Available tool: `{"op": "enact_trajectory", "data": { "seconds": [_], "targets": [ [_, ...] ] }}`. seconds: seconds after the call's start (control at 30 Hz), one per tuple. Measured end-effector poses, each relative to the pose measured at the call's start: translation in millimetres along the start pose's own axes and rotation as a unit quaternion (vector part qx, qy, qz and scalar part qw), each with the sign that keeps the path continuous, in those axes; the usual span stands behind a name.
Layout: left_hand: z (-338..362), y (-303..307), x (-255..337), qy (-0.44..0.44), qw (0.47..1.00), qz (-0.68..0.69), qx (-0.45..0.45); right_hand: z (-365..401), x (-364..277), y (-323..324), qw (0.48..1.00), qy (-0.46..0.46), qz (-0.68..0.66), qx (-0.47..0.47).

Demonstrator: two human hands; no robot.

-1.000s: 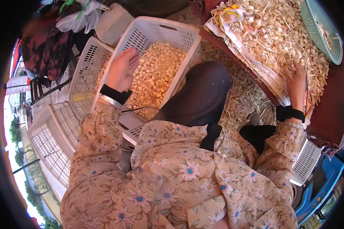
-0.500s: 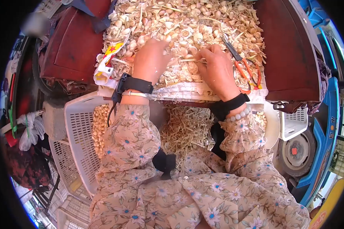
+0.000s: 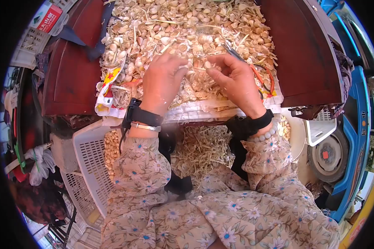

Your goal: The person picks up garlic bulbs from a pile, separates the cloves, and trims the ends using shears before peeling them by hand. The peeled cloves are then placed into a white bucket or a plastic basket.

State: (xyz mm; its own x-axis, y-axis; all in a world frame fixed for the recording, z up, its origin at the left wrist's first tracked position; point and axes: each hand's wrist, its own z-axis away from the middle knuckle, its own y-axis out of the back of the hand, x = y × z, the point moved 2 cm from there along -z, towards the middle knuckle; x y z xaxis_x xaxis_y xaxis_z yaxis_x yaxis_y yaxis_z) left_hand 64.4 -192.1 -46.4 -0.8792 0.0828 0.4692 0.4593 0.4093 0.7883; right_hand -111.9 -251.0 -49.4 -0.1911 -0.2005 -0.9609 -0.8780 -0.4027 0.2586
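Note:
Loose garlic cloves and papery skins (image 3: 187, 25) cover the middle of a dark red table (image 3: 303, 54). Over the near part of this pile, my left hand (image 3: 163, 81) is held with its fingers curled and its fingertips blurred; what they hold, if anything, cannot be made out. To its right, my right hand (image 3: 237, 81) pinches a pale garlic clove (image 3: 207, 65) between thumb and forefinger. Scissors with orange handles (image 3: 264, 76) lie on the pile just behind and right of my right hand, partly covered by it.
White crates (image 3: 91, 153) stand below at the left, one beside peeled cloves (image 3: 111, 151). Dry stalks and skins (image 3: 201, 151) lie beneath the table's front edge. A white basket (image 3: 320, 130) and a blue vehicle with a wheel (image 3: 328, 155) are at the right.
The view has shifted, so the table appears further left. My right thumb and forefinger now show a clove between them, and my left fingers have drawn nearer to it.

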Motion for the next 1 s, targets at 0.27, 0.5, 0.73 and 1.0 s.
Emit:
{"op": "enact_trajectory", "data": {
  "seconds": [0.27, 0.5, 0.73, 1.0],
  "targets": [
    [2.4, -7.6, 9.1, 0.007, 0.995, -0.078, -0.06, 4.4, -8.5, 1.1, 0.951, 0.169, 0.257, 0.008],
    [10.2, 1.5, 5.6, 0.076, 0.975, -0.161, -0.136, 3.6, -2.1, -36.6, 0.912, 0.191, 0.361, 0.031],
    [8.6, 11.4, -10.4, 0.25, 0.89, 0.382, 0.018, -0.9, 3.9, -28.0, 0.932, 0.177, 0.317, 0.024],
    [18.4, 7.4, 11.3, 0.273, 0.736, 0.619, -0.025, 3.9, -26.2, -26.2, 0.973, 0.19, 0.13, 0.034]
  ]
}}
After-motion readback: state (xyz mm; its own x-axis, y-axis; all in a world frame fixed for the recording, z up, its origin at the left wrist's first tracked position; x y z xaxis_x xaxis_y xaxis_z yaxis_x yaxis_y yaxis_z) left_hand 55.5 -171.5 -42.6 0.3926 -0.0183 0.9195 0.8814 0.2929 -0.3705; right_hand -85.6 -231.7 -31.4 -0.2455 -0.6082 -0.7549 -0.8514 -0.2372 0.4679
